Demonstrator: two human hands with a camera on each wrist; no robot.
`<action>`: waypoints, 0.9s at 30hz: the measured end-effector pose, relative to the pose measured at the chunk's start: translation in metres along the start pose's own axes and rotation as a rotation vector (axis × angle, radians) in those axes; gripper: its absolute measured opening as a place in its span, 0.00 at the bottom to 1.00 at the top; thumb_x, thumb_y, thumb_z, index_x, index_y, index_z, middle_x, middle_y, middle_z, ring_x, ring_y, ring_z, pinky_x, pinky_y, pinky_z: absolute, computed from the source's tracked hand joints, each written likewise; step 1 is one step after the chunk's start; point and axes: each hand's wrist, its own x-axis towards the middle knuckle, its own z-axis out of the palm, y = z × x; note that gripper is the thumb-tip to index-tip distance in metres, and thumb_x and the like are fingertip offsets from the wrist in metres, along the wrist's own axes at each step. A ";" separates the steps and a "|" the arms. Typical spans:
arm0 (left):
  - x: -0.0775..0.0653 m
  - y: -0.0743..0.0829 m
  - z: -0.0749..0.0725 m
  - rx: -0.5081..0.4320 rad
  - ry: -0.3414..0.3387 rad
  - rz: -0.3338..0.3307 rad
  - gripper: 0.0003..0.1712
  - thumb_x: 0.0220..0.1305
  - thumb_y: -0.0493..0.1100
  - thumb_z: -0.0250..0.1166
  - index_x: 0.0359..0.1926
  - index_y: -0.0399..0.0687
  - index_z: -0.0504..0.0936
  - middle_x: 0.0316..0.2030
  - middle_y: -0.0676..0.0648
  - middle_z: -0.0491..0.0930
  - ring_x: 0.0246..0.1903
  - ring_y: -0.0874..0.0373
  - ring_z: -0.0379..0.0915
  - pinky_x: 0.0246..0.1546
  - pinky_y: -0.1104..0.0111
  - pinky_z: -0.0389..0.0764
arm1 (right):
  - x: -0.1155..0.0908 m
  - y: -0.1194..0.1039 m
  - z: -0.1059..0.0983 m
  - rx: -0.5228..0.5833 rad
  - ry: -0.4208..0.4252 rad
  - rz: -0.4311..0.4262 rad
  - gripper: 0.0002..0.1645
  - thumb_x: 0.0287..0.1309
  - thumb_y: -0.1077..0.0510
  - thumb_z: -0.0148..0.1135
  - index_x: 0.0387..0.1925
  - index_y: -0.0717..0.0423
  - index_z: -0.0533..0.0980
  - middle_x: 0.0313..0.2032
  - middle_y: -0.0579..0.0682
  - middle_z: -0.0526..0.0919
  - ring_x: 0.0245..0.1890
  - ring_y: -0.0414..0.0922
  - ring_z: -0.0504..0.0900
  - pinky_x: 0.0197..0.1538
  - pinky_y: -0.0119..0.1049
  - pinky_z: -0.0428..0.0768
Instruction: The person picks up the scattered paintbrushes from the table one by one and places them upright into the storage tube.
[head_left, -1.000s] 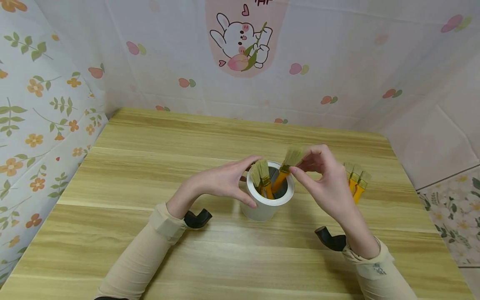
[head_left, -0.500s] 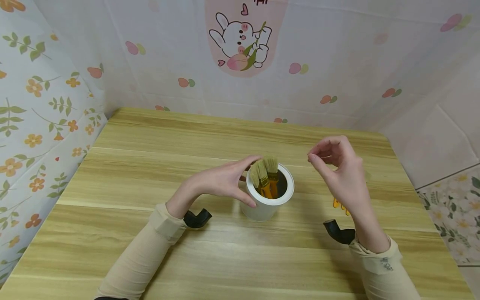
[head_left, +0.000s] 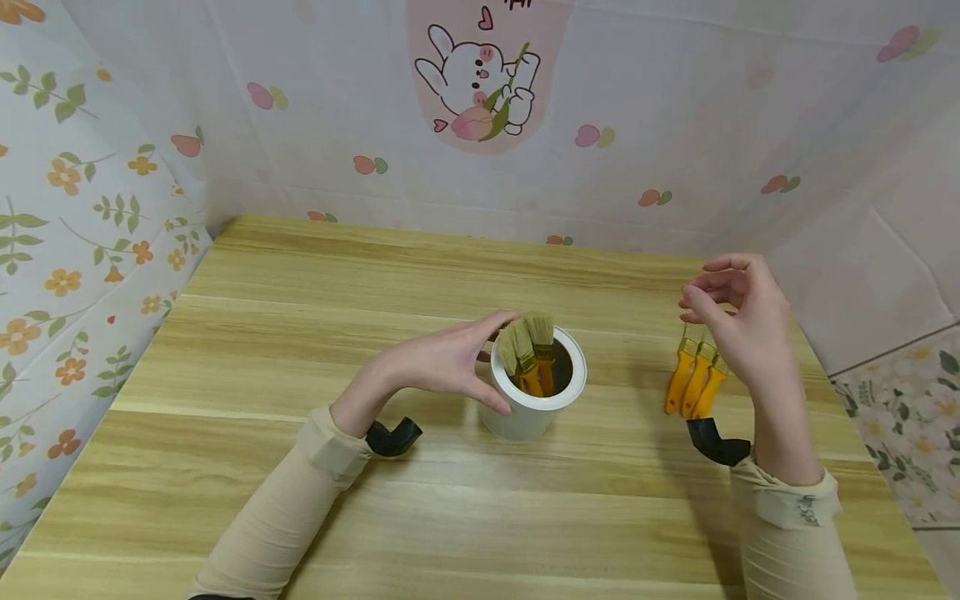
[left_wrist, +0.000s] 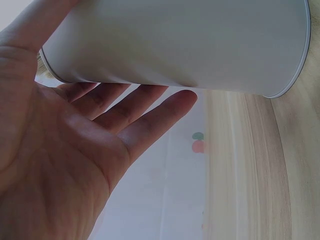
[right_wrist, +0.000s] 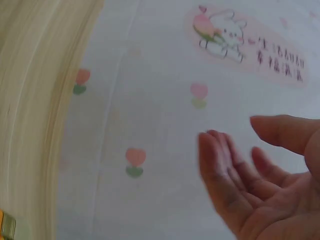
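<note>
Three flat paintbrushes (head_left: 697, 385) lie side by side on the wood-grain table (head_left: 315, 292) (head view); others, the bristle-up brushes (head_left: 528, 367), lean in a white canister (head_left: 519, 423). The left hand (head_left: 442, 365) spans the canister, thumb in front, fingers behind; the right hand (head_left: 738, 325), loosely bent and holding nothing, hangs over the loose brushes. Left-wrist view: fingers meet the canister's wall; a slackened hold could let a knock tip it. Right-wrist view: thumb and fingertips stand apart; pinching among close-lying brushes might drag a neighbour along.
</note>
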 end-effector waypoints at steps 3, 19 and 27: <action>0.000 0.000 0.000 0.002 0.001 -0.003 0.67 0.49 0.52 0.84 0.80 0.57 0.49 0.73 0.50 0.65 0.69 0.48 0.71 0.68 0.57 0.79 | 0.004 0.010 -0.009 -0.047 -0.110 0.089 0.27 0.73 0.53 0.59 0.65 0.57 0.63 0.46 0.45 0.81 0.32 0.25 0.83 0.33 0.22 0.86; 0.000 0.000 0.000 0.000 0.000 -0.010 0.68 0.48 0.52 0.84 0.81 0.56 0.48 0.73 0.50 0.64 0.69 0.49 0.71 0.68 0.53 0.78 | 0.020 0.059 -0.020 -0.058 -0.493 0.380 0.46 0.78 0.44 0.49 0.76 0.71 0.43 0.63 0.77 0.65 0.35 0.35 0.86 0.44 0.38 0.91; 0.000 -0.001 0.000 -0.003 0.001 -0.007 0.68 0.48 0.52 0.84 0.81 0.57 0.49 0.73 0.51 0.65 0.68 0.48 0.72 0.68 0.54 0.79 | 0.023 0.075 -0.019 -0.055 -0.539 0.448 0.46 0.78 0.45 0.49 0.75 0.73 0.42 0.60 0.77 0.66 0.37 0.46 0.87 0.47 0.44 0.91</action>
